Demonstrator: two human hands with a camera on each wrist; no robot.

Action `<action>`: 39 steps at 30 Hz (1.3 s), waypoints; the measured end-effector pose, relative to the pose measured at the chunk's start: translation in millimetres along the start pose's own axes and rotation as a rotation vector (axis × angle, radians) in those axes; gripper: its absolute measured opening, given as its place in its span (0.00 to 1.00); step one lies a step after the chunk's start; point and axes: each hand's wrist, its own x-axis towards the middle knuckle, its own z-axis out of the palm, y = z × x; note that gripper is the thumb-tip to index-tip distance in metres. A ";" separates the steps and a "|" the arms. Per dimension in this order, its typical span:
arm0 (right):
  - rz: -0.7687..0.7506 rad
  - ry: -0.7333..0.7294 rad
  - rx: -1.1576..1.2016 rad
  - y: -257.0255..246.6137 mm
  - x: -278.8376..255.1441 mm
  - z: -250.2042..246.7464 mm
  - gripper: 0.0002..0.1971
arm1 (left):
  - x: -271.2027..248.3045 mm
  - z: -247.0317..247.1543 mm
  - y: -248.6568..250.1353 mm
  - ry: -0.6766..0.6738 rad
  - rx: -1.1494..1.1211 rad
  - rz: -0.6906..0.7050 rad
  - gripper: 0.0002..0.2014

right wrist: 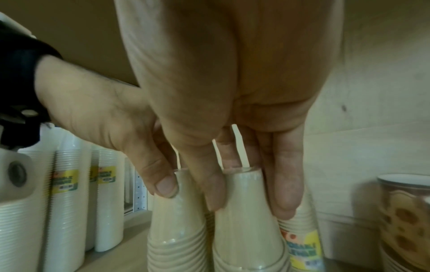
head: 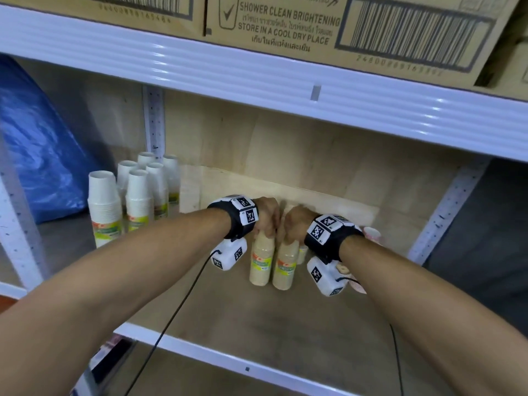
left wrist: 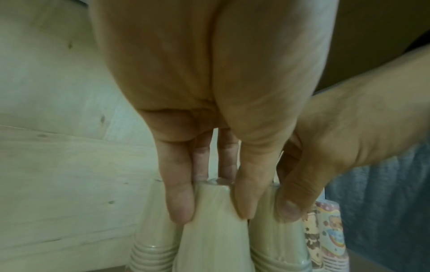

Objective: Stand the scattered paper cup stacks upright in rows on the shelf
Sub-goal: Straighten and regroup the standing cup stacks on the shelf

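Note:
Two beige paper cup stacks in clear wrap stand side by side, narrow end up, on the wooden shelf (head: 240,307). My left hand (head: 267,221) grips the top of the left stack (head: 260,264) from above; the left wrist view shows my left hand (left wrist: 213,211) pinching this stack (left wrist: 211,244) between fingers and thumb. My right hand (head: 294,227) grips the top of the right stack (head: 284,268), and the right wrist view shows my right hand (right wrist: 250,206) clamped on that stack (right wrist: 246,239). More beige stacks (right wrist: 302,237) stand just behind, partly hidden.
Several white cup stacks (head: 104,207) stand upright in rows at the shelf's left end. Patterned cup stacks (right wrist: 404,220) sit to the right of my hands, seen in the head view as patterned cups (head: 373,234). A blue bag (head: 43,144) lies far left. The upper shelf beam (head: 285,81) hangs overhead.

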 end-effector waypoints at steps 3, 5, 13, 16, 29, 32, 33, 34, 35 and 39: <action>0.048 0.023 -0.005 15.0 1.4 3.5 0.08 | 9.5 5.5 8.6 -0.018 -0.015 0.017 0.17; 0.061 0.030 -0.018 24.1 1.7 5.1 0.12 | 15.6 7.5 14.0 -0.033 0.010 0.037 0.19; 0.084 0.113 0.033 47.7 13.8 15.3 0.15 | 35.6 18.0 21.6 -0.012 0.041 0.115 0.17; 0.107 0.131 0.049 50.1 20.1 16.1 0.12 | 39.5 18.4 21.8 -0.009 0.046 0.123 0.16; 0.154 0.213 0.110 52.7 31.0 17.8 0.13 | 45.1 22.4 19.4 -0.011 0.040 0.124 0.14; 0.146 0.198 0.129 52.9 29.4 13.2 0.13 | 41.8 20.5 19.3 0.000 0.044 0.129 0.16; 0.143 0.202 0.132 52.7 29.8 11.5 0.12 | 40.2 18.7 19.9 0.006 0.044 0.129 0.17; 0.138 0.218 0.134 51.7 29.4 9.3 0.11 | 38.0 15.9 20.0 0.013 0.042 0.128 0.17; 0.143 0.234 0.135 50.0 28.6 6.5 0.10 | 35.9 12.8 20.0 0.019 0.039 0.124 0.17; 0.139 0.289 0.163 39.8 23.5 -12.2 0.07 | 24.5 -7.8 16.1 0.055 0.048 0.094 0.12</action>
